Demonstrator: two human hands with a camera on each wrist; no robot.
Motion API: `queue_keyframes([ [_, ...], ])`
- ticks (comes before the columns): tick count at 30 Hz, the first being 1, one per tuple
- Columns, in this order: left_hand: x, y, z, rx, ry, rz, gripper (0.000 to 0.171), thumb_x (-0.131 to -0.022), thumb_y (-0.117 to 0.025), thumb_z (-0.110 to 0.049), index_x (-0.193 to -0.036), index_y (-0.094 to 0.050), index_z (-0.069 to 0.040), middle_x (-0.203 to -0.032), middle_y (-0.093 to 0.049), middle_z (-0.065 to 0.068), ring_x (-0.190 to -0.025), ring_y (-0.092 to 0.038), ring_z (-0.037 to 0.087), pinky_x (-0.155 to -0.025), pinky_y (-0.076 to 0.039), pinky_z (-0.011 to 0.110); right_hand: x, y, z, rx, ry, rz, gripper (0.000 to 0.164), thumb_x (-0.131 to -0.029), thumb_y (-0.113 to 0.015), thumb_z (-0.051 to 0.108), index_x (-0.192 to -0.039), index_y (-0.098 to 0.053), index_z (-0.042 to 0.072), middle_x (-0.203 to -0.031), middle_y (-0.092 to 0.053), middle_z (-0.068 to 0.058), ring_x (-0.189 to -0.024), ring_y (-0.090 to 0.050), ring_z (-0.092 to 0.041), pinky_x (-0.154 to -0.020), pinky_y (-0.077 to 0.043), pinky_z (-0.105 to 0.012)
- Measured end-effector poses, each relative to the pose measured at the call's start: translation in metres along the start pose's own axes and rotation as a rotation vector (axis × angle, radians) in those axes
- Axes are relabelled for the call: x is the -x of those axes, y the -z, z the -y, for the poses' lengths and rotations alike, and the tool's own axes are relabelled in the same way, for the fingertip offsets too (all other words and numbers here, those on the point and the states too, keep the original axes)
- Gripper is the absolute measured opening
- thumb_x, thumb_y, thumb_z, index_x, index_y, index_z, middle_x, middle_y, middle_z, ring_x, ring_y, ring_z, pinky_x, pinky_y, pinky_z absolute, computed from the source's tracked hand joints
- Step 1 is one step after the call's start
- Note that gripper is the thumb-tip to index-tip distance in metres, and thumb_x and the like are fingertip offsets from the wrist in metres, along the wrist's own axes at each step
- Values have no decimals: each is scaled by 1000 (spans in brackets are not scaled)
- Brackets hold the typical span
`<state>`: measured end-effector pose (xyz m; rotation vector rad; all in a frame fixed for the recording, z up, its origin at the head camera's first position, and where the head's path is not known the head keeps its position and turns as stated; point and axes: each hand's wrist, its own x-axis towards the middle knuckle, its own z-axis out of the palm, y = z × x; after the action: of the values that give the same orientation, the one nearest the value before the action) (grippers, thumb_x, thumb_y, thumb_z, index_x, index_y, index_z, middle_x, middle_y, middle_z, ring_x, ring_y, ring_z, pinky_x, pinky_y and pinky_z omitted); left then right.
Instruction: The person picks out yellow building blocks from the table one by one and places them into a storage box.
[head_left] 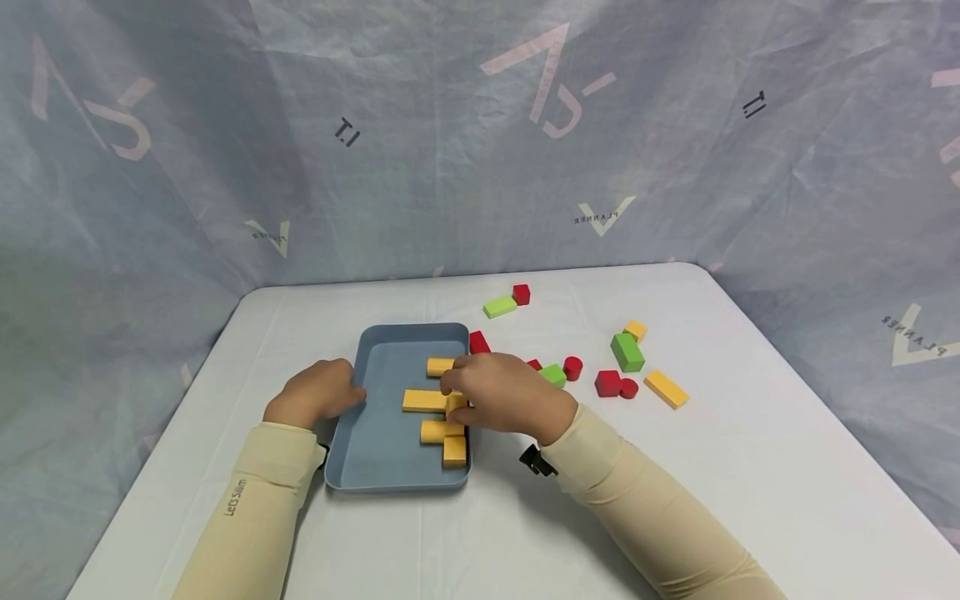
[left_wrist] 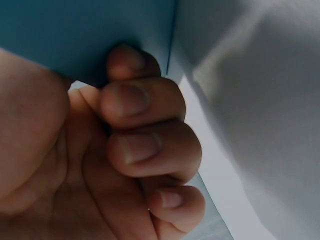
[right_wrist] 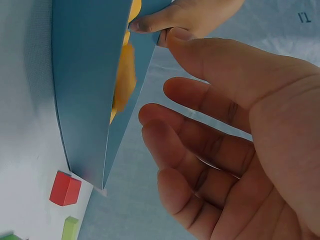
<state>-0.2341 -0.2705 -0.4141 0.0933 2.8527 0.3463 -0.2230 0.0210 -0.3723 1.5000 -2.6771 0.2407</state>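
My left hand [head_left: 317, 393] grips the left rim of a blue-grey tray [head_left: 367, 454], with the thumb inside; the left wrist view shows its curled fingers [left_wrist: 145, 145] against the outer wall. Over the tray's right side is my right hand [head_left: 506, 396], its fingertips close to the yellow blocks there. In the right wrist view those fingers [right_wrist: 210, 135] are loosely bent, apart from the thumb, with nothing between them. Inside the tray lie a flat yellow block [head_left: 422, 402], two yellow cylinders, one [head_left: 432, 432] nearer the front, and a yellow cube [head_left: 454, 452]; others are partly hidden.
Right of the tray, loose blocks lie on the white table [head_left: 750, 492]: a green block [head_left: 627, 352], a yellow bar [head_left: 666, 389], a red cube [head_left: 608, 383] and red cylinders, one [head_left: 573, 368] farther back. A light green bar [head_left: 499, 307] lies behind them. Grey printed cloth [head_left: 450, 183] hangs behind.
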Motion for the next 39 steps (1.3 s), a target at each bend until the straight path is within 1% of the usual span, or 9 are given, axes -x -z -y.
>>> queue_keyframes([
  [4,-1,-1,1,1,-3,-6,20,-88,-57,-23,-75,-57,-8,-66,-51,6,-58,-48,20,-51,-40,36,0,0,0,6,-7,9,31,-77,-79,35,-101,-69,18,-93,-62,4,-71,-47,-1,-64,-49,-24],
  [9,-1,-1,2,3,-4,-8,19,-88,-57,-23,-76,-58,-8,-66,-51,6,-58,-48,20,-51,-40,36,0,0,0,12,-13,14,31,-76,-79,34,-101,-70,18,-94,-63,3,-74,-47,-1,-65,-49,-24],
  [17,-1,-1,1,2,-4,-4,19,-88,-56,-24,-78,-58,-8,-67,-52,7,-59,-48,21,-52,-41,37,0,1,-3,18,-22,18,30,-77,-78,33,-102,-70,19,-94,-63,4,-75,-48,-2,-67,-50,-25],
  [25,0,-1,0,8,-1,-12,19,-88,-57,-23,-77,-58,-7,-65,-51,7,-57,-48,21,-50,-40,36,2,5,-6,27,-19,8,31,-77,-79,33,-103,-69,18,-96,-64,4,-79,-50,-3,-71,-51,-27],
  [30,0,-1,0,13,7,-13,18,-88,-57,-22,-78,-59,-6,-65,-52,6,-56,-48,20,-48,-40,35,2,8,-8,30,-16,1,30,-78,-78,33,-102,-69,18,-96,-63,7,-81,-50,-3,-72,-50,-26],
  [39,0,-1,0,10,-8,-11,18,-88,-57,-22,-80,-59,-6,-66,-52,6,-57,-48,21,-50,-41,36,5,11,-13,19,-38,-14,29,-77,-79,32,-102,-68,21,-94,-62,10,-82,-48,0,-73,-50,-25],
])
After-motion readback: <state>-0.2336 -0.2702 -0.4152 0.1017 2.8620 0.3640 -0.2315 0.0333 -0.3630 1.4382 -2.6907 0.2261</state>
